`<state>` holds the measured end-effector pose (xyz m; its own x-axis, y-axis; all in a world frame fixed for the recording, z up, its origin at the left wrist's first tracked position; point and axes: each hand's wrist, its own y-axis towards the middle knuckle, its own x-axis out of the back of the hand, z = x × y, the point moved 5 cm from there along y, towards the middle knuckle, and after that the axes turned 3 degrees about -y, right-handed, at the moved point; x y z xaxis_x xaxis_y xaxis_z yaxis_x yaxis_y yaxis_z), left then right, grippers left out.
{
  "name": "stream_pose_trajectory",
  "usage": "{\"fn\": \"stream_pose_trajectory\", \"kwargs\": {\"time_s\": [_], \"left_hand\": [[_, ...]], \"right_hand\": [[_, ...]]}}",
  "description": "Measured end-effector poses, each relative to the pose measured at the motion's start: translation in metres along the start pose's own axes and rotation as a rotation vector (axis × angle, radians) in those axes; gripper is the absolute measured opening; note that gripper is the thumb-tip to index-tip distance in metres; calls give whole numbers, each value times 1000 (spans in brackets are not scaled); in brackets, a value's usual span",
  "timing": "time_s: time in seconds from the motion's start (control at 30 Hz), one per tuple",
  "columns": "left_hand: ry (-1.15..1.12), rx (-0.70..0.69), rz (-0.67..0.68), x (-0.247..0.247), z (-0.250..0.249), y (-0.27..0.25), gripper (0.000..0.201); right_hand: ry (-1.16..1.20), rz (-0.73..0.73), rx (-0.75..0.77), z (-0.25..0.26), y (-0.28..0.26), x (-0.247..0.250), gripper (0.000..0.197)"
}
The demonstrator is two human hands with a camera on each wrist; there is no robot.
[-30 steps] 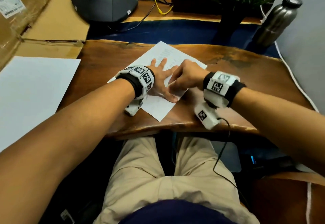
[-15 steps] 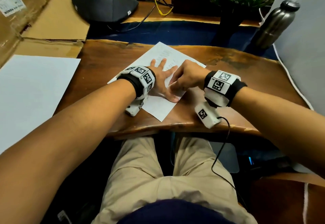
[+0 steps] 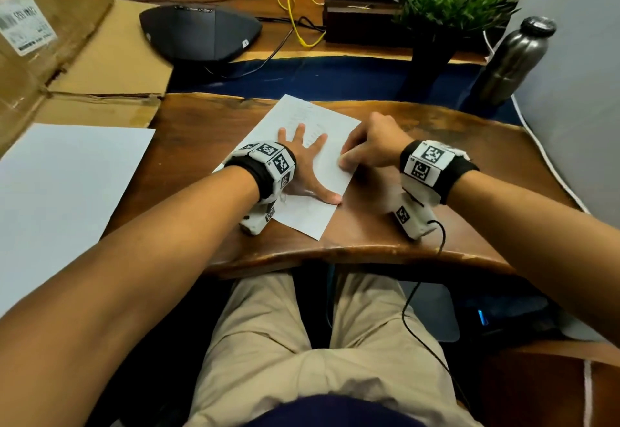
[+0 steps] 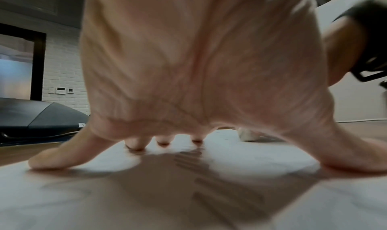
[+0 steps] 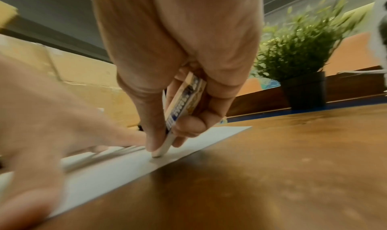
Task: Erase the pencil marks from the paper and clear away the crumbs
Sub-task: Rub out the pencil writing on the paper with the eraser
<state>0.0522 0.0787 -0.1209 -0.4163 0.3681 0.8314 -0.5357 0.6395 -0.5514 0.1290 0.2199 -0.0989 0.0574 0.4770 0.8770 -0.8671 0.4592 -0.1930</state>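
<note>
A white sheet of paper (image 3: pixel 303 118) with faint pencil marks lies slanted on the wooden desk (image 3: pixel 419 225). My left hand (image 3: pixel 307 161) lies flat on the paper (image 4: pixel 240 154) with fingers spread, pressing it down. My right hand (image 3: pixel 365 148) pinches a white eraser (image 5: pixel 182 112) in a printed sleeve between thumb and fingers. The eraser's tip touches the paper (image 5: pixel 125 167) close to its right edge, beside my left hand (image 5: pixel 52 117). No crumbs can be made out.
A second blank sheet (image 3: pixel 60 198) lies at the left, with a cardboard box (image 3: pixel 50 34) behind it. A black speaker unit (image 3: pixel 198 34), a potted plant (image 3: pixel 449 13) and a steel bottle (image 3: pixel 510 60) stand along the back. The desk's front edge (image 3: pixel 335 255) is near my wrists.
My right hand with the eraser has shifted slightly right, from beside my left hand to the paper's right edge. My left hand stays pressed on the paper.
</note>
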Motion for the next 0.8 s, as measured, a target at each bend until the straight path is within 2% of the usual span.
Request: {"fn": "stream_pose_trajectory", "kwargs": {"time_s": [0.07,0.23,0.37,0.47,0.53,0.6,0.7,0.73,0.8], "left_hand": [[3,-8,-13,-1,-1,-2,139],[-22,-57,42,2,4,0,136],[4,-159,98,8,18,0,132],[42,-154,114,4,22,2,134],[58,-146,118,2,21,4,135],[89,-139,121,2,20,5,137],[113,-136,135,0,19,5,143],[117,-139,137,0,19,4,145],[117,-144,140,0,18,2,147]], "right_hand": [[-2,30,35,7,1,-6,15],[82,13,-84,-7,16,11,22],[13,-48,-64,-2,17,10,17],[-23,-110,-65,5,13,9,11],[-67,-131,5,17,-1,-1,7],[-81,-71,120,32,-22,-16,9],[-78,191,208,44,-42,-31,14],[-69,225,188,43,-38,-29,15],[-28,149,102,33,-19,-15,18]]}}
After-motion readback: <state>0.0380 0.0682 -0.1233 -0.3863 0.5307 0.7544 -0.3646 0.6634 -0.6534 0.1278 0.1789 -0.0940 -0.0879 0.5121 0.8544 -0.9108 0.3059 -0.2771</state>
